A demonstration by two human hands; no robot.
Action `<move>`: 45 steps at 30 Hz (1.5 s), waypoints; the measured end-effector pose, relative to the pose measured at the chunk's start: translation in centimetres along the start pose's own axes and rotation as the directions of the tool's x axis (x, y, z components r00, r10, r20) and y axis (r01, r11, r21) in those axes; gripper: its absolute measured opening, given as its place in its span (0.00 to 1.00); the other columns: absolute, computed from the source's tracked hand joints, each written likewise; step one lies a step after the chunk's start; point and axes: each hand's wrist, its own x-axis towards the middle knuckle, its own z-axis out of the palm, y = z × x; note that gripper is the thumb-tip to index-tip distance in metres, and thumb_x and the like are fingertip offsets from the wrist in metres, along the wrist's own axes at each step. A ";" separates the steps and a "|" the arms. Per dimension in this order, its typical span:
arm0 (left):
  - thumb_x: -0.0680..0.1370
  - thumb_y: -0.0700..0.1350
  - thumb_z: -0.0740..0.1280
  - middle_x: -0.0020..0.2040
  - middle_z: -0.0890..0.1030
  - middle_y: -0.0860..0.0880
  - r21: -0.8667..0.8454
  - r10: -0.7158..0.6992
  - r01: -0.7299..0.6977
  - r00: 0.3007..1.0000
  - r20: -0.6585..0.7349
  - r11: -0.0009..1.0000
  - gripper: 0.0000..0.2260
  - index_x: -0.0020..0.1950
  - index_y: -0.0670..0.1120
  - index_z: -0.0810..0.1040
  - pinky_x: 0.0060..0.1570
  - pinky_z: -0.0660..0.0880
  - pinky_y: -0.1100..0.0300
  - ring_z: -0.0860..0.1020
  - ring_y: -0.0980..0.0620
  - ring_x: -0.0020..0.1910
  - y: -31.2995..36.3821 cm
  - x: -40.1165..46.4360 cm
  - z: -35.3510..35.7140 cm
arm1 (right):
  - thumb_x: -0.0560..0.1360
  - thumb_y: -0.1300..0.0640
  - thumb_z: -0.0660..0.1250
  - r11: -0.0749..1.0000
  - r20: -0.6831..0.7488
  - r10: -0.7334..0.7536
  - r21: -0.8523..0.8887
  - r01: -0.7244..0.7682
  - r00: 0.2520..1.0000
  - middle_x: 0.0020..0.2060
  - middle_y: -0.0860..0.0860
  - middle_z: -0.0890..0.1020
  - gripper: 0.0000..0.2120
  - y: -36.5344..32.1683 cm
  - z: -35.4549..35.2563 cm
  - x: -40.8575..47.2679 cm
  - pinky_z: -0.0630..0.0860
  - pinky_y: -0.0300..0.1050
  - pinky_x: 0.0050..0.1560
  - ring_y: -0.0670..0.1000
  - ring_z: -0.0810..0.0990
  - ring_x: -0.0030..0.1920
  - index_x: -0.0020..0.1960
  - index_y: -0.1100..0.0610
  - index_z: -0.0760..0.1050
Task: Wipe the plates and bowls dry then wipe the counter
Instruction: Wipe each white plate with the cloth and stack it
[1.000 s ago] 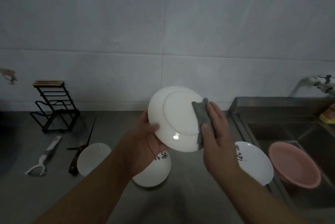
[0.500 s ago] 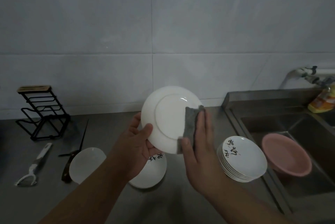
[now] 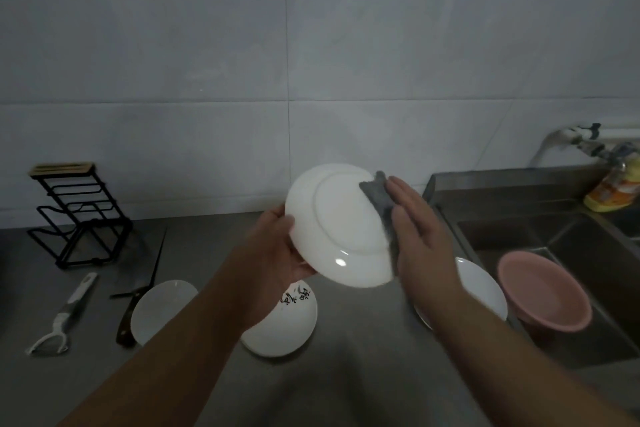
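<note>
White and held up over the counter [image 3: 346, 374], the plate [image 3: 341, 229] is pinched at its edge by the left hand [image 3: 273, 253] while the right hand [image 3: 420, 236], fingers flat, presses the grey cloth [image 3: 379, 200] on its bottom, so drying is underway and next probably comes setting it down.

Grey counter [image 3: 363, 350] with bowls [image 3: 162, 309], knife [image 3: 133, 309], peeler [image 3: 65, 316].

Dark brush-style characters are painted on the rim of the white bowl [image 3: 279, 321] on the bench [image 3: 346, 374], partly hidden behind the left hand [image 3: 277, 253]; they are too small and blurred to read. The orange-yellow bottle [image 3: 614, 191] by the sink carries a label, also unreadable.
</note>
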 end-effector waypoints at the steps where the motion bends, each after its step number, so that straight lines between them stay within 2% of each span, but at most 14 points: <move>1: 0.81 0.51 0.65 0.69 0.78 0.42 0.063 -0.036 0.034 0.999 0.040 0.997 0.25 0.77 0.46 0.69 0.61 0.76 0.34 0.78 0.37 0.67 0.4 -0.3 -0.1 | 0.82 0.51 0.59 1.000 0.055 0.004 0.010 -0.005 0.998 0.70 0.43 0.78 0.19 -0.1 -1.0 1.5 0.68 0.42 0.75 0.39 0.73 0.71 0.68 0.55 0.80; 4: 0.79 0.47 0.65 0.69 0.78 0.42 0.129 -0.042 0.029 0.994 0.101 0.991 0.24 0.75 0.49 0.70 0.54 0.78 0.32 0.79 0.35 0.65 -0.1 -0.7 -0.8 | 0.84 0.48 0.56 1.000 0.267 0.021 -0.025 -0.015 0.964 0.66 0.42 0.81 0.21 -0.8 -2.8 4.0 0.68 0.49 0.75 0.42 0.76 0.70 0.63 0.55 0.83; 7: 0.75 0.43 0.67 0.68 0.79 0.42 0.016 0.000 -0.001 0.997 0.071 1.000 0.24 0.71 0.49 0.73 0.49 0.81 0.37 0.80 0.37 0.63 -1.1 -1.0 -0.7 | 0.84 0.45 0.55 0.993 0.253 0.006 -0.114 0.023 0.967 0.73 0.41 0.74 0.22 -0.3 -2.2 2.5 0.63 0.39 0.77 0.37 0.68 0.74 0.71 0.52 0.78; 10: 0.77 0.40 0.70 0.66 0.81 0.43 -0.046 0.092 -0.095 0.994 -0.056 0.994 0.19 0.67 0.48 0.75 0.51 0.81 0.36 0.81 0.39 0.62 -2.1 -0.8 -0.6 | 0.85 0.41 0.49 0.933 0.211 -0.040 -0.341 0.112 0.977 0.83 0.46 0.52 0.31 1.3 0.6 -2.7 0.50 0.43 0.82 0.41 0.48 0.82 0.83 0.53 0.55; 13: 0.77 0.40 0.70 0.67 0.80 0.43 -0.081 0.129 -0.137 0.987 -0.096 0.987 0.18 0.65 0.50 0.76 0.51 0.80 0.36 0.81 0.38 0.62 -3.0 -0.9 -0.7 | 0.82 0.32 0.40 0.908 0.238 -0.022 -0.401 0.118 0.971 0.82 0.40 0.36 0.36 1.8 2.3 -6.0 0.43 0.46 0.81 0.43 0.36 0.81 0.84 0.48 0.38; 18: 0.77 0.39 0.67 0.65 0.82 0.46 -0.122 0.191 -0.202 0.977 -0.100 0.972 0.17 0.65 0.51 0.75 0.45 0.82 0.41 0.83 0.42 0.60 -2.8 -1.1 1.4 | 0.84 0.38 0.44 0.910 0.154 0.020 -0.411 0.046 0.988 0.83 0.44 0.51 0.32 0.7 0.1 0.2 0.49 0.44 0.82 0.38 0.47 0.81 0.84 0.50 0.50; 24: 0.77 0.36 0.65 0.72 0.76 0.42 -0.185 0.217 -0.211 0.976 0.015 0.960 0.27 0.76 0.49 0.69 0.56 0.79 0.37 0.75 0.37 0.69 -3.0 -1.2 2.0 | 0.83 0.38 0.47 0.950 0.069 -0.058 -0.304 0.077 0.996 0.82 0.39 0.39 0.34 -0.7 3.4 -6.4 0.47 0.45 0.81 0.41 0.41 0.82 0.84 0.50 0.43; 28: 0.79 0.41 0.66 0.74 0.74 0.40 -0.153 0.139 -0.121 0.985 0.107 0.981 0.27 0.78 0.46 0.66 0.64 0.73 0.32 0.73 0.36 0.71 -1.7 -1.5 1.7 | 0.83 0.47 0.52 0.992 -0.079 0.049 -0.113 -0.057 0.996 0.78 0.41 0.64 0.25 -0.3 1.5 -3.1 0.56 0.28 0.74 0.28 0.59 0.73 0.79 0.49 0.66; 30: 0.85 0.49 0.58 0.72 0.75 0.41 -0.127 0.070 -0.057 0.992 0.102 0.990 0.21 0.78 0.46 0.67 0.61 0.76 0.34 0.75 0.37 0.70 -0.6 -1.5 1.2 | 0.82 0.53 0.57 1.000 -0.006 0.002 -0.030 -0.002 1.000 0.71 0.44 0.76 0.20 -0.4 -0.7 0.3 0.64 0.30 0.72 0.35 0.70 0.71 0.71 0.52 0.77; 32: 0.84 0.48 0.58 0.71 0.77 0.43 -0.086 0.040 -0.032 0.996 0.086 0.996 0.20 0.76 0.48 0.70 0.53 0.81 0.37 0.78 0.38 0.67 -0.2 -1.4 0.8 | 0.83 0.57 0.60 0.999 0.133 -0.017 -0.027 0.021 0.991 0.68 0.44 0.80 0.16 -0.7 -2.2 2.8 0.68 0.35 0.72 0.40 0.74 0.70 0.67 0.54 0.81; 35: 0.80 0.43 0.61 0.67 0.80 0.43 -0.085 0.059 -0.056 0.998 0.030 0.995 0.19 0.72 0.47 0.73 0.44 0.83 0.41 0.82 0.40 0.61 -1.0 -1.3 0.9 | 0.85 0.52 0.59 0.993 0.179 0.035 -0.115 -0.015 0.983 0.74 0.43 0.74 0.18 -0.6 -2.0 2.8 0.62 0.29 0.72 0.36 0.69 0.73 0.73 0.53 0.76; 38: 0.78 0.41 0.62 0.64 0.83 0.43 -0.149 0.130 -0.138 0.990 -0.060 0.979 0.17 0.67 0.47 0.76 0.44 0.83 0.41 0.83 0.41 0.59 -2.2 -1.1 1.3 | 0.82 0.37 0.50 0.954 0.136 0.069 -0.300 -0.025 0.988 0.83 0.44 0.52 0.34 0.0 0.6 -1.4 0.43 0.30 0.77 0.39 0.48 0.81 0.84 0.51 0.54; 40: 0.78 0.40 0.62 0.65 0.82 0.43 -0.215 0.167 -0.186 0.981 -0.102 0.959 0.18 0.68 0.47 0.74 0.46 0.83 0.41 0.82 0.39 0.61 -3.0 -1.1 1.8 | 0.78 0.30 0.46 0.942 0.166 0.113 -0.330 -0.053 0.980 0.82 0.42 0.39 0.41 -0.4 3.0 -5.3 0.38 0.37 0.78 0.39 0.35 0.80 0.84 0.47 0.40; 45: 0.79 0.36 0.64 0.69 0.78 0.40 -0.272 0.173 -0.194 0.980 -0.099 0.943 0.24 0.74 0.47 0.71 0.52 0.82 0.44 0.79 0.38 0.65 -4.5 -0.4 3.4 | 0.79 0.32 0.45 0.908 0.100 0.210 -0.390 -0.155 0.973 0.83 0.50 0.39 0.40 -0.1 4.2 -4.3 0.42 0.54 0.82 0.48 0.38 0.82 0.84 0.51 0.40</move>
